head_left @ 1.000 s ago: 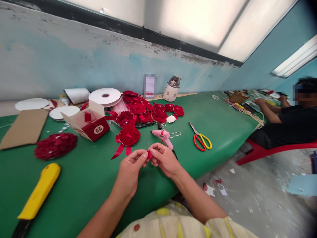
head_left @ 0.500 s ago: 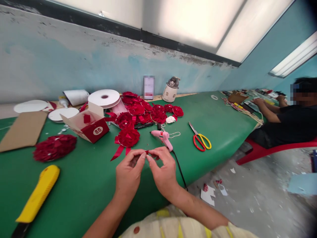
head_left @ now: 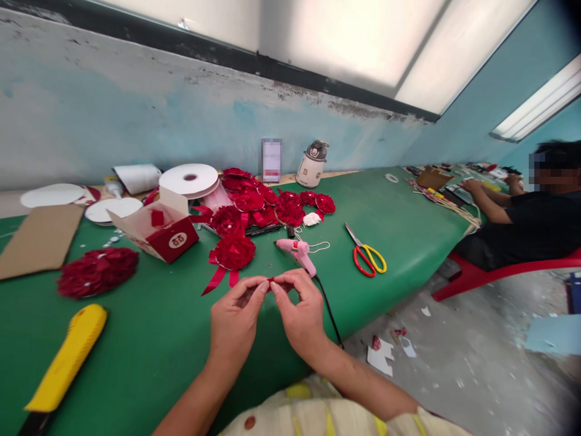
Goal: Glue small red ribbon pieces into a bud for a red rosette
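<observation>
Between the fingertips of both hands is a small piece of red ribbon [head_left: 271, 280], mostly hidden by the fingers. My left hand [head_left: 238, 315] pinches it from the left, and my right hand [head_left: 299, 309] pinches it from the right. A red fabric flower with ribbon tails [head_left: 235, 251] lies just beyond my left hand. The pink glue gun [head_left: 297, 253] rests on the green table [head_left: 149, 339] beyond my right hand, its black cord trailing past that wrist. Scissors with red and yellow handles [head_left: 367, 254] lie open to the right.
A red and white box [head_left: 175, 239], piled red flowers [head_left: 249, 200], a ribbon spool [head_left: 188, 180], a phone [head_left: 272, 160] and a bottle [head_left: 312, 165] stand further back. On the left are a yellow-handled cutter [head_left: 68, 357] and cardboard [head_left: 43, 239]. Another person [head_left: 540, 212] sits at right.
Slightly more of the red piece shows between my fingertips, which remain pinched together. The view has shifted very slightly; the table objects keep their places.
</observation>
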Tool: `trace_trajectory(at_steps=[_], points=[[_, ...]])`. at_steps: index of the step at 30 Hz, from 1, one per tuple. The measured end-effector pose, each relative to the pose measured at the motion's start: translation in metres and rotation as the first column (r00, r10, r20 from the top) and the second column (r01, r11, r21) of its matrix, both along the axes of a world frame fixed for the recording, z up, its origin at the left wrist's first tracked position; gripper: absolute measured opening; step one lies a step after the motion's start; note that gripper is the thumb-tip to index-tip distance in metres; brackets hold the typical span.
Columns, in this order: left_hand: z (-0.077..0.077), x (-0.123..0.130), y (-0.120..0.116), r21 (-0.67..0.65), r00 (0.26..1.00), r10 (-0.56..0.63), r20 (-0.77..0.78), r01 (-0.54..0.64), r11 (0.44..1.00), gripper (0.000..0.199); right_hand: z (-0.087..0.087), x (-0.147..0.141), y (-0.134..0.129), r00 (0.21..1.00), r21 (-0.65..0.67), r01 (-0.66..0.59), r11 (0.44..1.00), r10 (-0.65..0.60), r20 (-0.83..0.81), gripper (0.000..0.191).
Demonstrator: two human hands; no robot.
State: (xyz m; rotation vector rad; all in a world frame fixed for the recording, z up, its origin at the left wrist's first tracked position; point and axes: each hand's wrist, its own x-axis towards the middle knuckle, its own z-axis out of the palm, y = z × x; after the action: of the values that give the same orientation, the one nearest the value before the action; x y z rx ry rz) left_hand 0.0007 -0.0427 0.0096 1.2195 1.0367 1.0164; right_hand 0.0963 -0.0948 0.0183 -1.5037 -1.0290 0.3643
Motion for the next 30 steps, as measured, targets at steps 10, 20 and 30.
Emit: trace_trajectory(at_steps=[10,20,30], points=[[0.0014,-0.0001,-0.0002,-0.003,1.000,-0.020,0.017,0.020,1.000,0.014,-0.0021,0.0005,0.0026,0.988,-0.028,-0.039,0.999,0.034,-0.149,0.004],[0.0009,-0.0004,-0.0009,0.018,0.999,-0.042,0.013,0.042,0.999,0.013,-0.0043,0.0027,0.0030,0.974,-0.013,-0.078,0.997,0.074,-0.214,0.006],[0.0026,-0.0009,-0.0007,-0.009,0.995,-0.083,0.058,0.084,0.996,0.012,-0.0036,0.0050,0.0031,0.930,0.029,-0.143,0.989,0.144,-0.338,0.005]])
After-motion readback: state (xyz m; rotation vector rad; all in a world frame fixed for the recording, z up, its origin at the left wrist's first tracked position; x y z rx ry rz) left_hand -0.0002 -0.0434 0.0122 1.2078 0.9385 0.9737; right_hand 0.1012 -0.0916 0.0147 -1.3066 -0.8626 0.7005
